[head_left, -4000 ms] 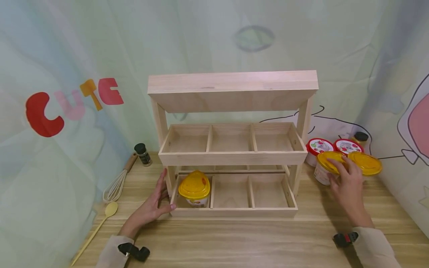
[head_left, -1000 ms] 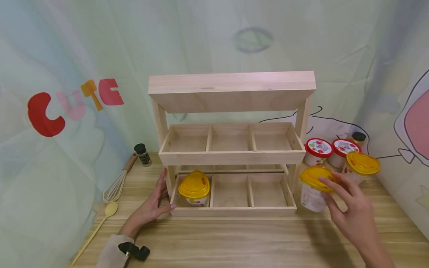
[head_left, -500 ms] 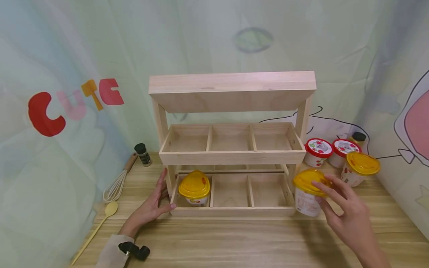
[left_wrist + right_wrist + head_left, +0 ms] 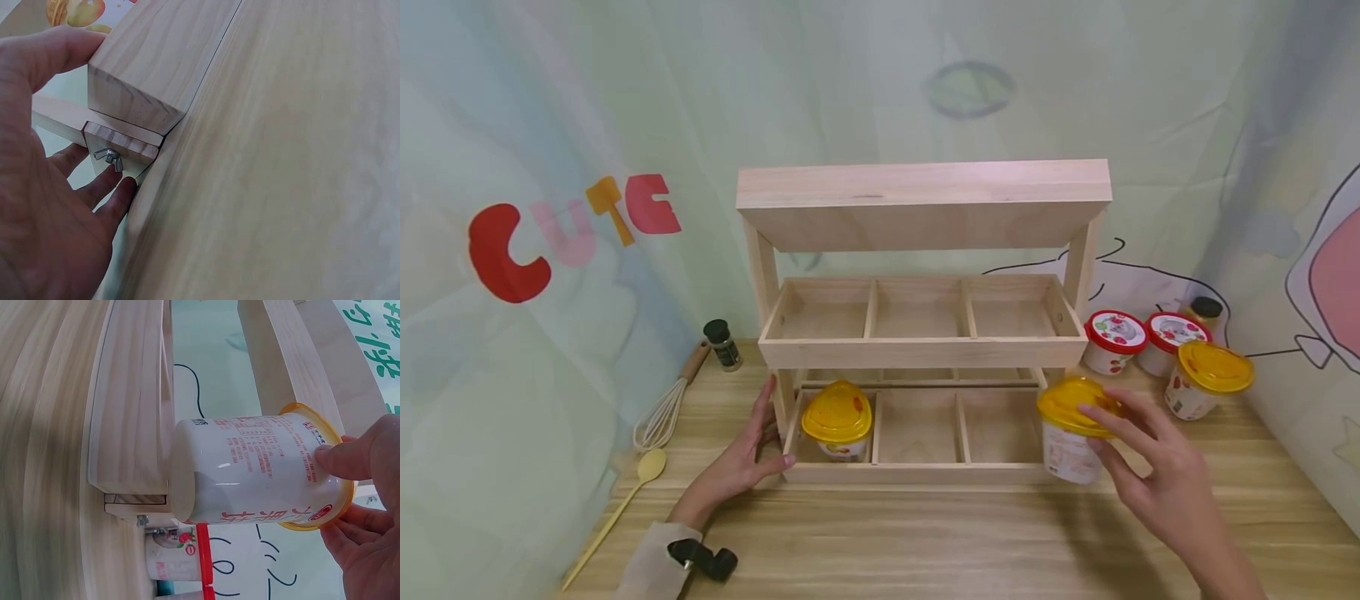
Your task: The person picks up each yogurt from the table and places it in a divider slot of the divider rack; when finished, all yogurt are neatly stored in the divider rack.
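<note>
My right hand (image 4: 1157, 475) pinches a white plastic tub (image 4: 244, 469) by the rim of its yellow lid (image 4: 1071, 406), thumb on one side and fingers on the other. The tub hangs upright beside the right end of the wooden rack's lower tray (image 4: 917, 475), overlapping that corner in the head view. At the tray's left end rests my left hand (image 4: 733, 467), thumb touching the front corner and fingers spread along the side, near a wing nut (image 4: 110, 156). Another yellow-lidded tub (image 4: 837, 423) stands in the tray's left compartment; the middle and right ones hold nothing.
The rack's upper tray (image 4: 921, 353) has three compartments, with a slanted board (image 4: 925, 185) above. Right of it stand red-lidded tubs (image 4: 1116, 333), a yellow-lidded tub (image 4: 1210, 375) and a black-capped jar (image 4: 1206, 308). Leftward lie a spice jar (image 4: 722, 343), whisk (image 4: 658, 421) and spoon (image 4: 650, 467).
My right hand has picked the yellow-lidded tub out of the group at right and carried it left and forward to the lower tray's right end. The left hand stays in place.
</note>
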A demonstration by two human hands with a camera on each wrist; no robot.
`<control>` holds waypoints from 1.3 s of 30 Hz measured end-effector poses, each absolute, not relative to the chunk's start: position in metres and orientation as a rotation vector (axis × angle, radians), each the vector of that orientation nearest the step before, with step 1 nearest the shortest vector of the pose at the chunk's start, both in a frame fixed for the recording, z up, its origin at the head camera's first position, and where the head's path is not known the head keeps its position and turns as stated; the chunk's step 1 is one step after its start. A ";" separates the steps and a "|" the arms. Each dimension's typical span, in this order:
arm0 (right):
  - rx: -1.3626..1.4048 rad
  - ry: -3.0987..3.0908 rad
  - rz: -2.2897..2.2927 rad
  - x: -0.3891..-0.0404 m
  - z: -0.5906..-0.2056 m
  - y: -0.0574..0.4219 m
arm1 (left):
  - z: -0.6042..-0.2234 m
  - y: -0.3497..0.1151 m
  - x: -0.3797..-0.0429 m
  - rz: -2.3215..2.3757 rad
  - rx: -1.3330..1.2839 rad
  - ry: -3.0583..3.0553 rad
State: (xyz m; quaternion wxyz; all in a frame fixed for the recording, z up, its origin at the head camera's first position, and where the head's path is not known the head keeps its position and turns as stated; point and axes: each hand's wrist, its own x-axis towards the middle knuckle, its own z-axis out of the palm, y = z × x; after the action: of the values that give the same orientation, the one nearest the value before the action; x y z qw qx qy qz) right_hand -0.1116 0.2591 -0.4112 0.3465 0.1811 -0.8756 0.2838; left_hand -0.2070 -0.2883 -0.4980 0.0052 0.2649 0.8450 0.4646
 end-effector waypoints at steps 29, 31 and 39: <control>0.627 -2.222 0.842 -0.144 -0.421 0.227 | -0.500 -0.289 -0.208 1.426 0.851 2.671; 0.635 -2.225 0.852 -0.147 -0.424 0.224 | -0.500 -0.290 -0.208 1.432 0.853 2.665; 0.652 -2.209 0.925 -0.152 -0.430 0.209 | -0.502 -0.291 -0.210 1.464 0.856 2.640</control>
State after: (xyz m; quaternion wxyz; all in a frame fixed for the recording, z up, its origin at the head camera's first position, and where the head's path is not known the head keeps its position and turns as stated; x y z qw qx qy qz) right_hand -0.1519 0.2091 -0.4298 0.3240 0.2484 -0.8420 0.3526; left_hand -0.2098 -0.2915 -0.5017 0.0019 0.2728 0.8413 0.4667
